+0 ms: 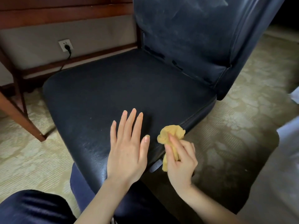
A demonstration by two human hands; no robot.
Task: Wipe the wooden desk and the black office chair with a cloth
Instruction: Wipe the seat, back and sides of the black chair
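Observation:
The black office chair fills the middle of the view, its leather seat facing me and its backrest rising at the upper right with pale dusty smears on it. My left hand lies flat on the near part of the seat with fingers spread and nothing in it. My right hand grips a crumpled yellow cloth, which touches the seat's near right edge seam. The wooden desk stands behind the chair at the upper left, only its underside rails and a leg showing.
A wall socket with a black plug and cable sits under the desk. Patterned beige carpet surrounds the chair. My knees in dark blue trousers are at the bottom left. White fabric lies at the right edge.

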